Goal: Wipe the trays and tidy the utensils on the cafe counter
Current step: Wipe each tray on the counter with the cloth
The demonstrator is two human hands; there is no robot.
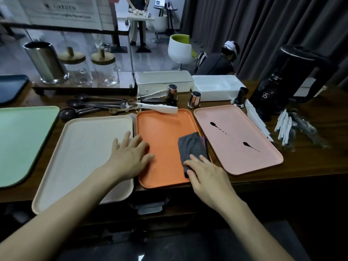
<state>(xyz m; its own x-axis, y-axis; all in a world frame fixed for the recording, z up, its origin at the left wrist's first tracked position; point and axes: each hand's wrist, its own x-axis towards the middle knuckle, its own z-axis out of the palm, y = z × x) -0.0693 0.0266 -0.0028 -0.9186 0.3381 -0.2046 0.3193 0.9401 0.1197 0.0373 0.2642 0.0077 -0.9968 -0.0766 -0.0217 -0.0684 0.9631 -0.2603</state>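
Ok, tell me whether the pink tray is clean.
No, dark splashes lie on the pink tray, and the cloth is on the orange tray.

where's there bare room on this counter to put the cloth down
Bare wood lies on the counter right of the pink tray, in front of the wrapped packets. The green tray and the cream tray left of the left hand are bare too. Crowded: the back strip with spoons, tongs and metal cups.
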